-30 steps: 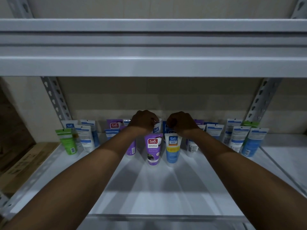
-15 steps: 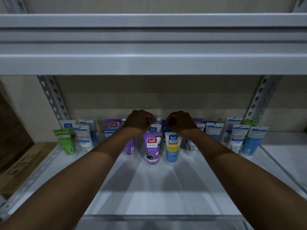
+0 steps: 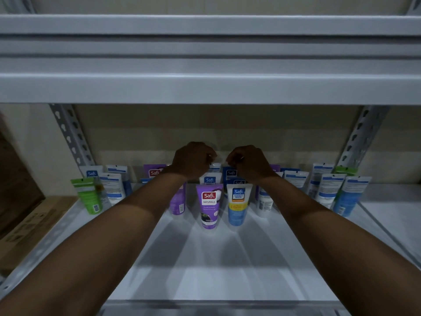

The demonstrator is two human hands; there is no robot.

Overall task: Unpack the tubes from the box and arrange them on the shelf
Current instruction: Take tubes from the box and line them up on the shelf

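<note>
While open shelf [image 3: 216,270] fills the lower centre, left hand [image 3: 193,160] and right hand [image 3: 247,163] curl over centre-frame tubes [image 3: 231,173]; any grip is hidden.

Head camera faces forward-down into shelf [image 3: 214,277]; seemingly close.

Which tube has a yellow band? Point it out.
The Safi Perfect White tube, front centre, right of the purple Naturals tube. Only it shows a yellow band; the others are purple, green or white and blue.
</note>
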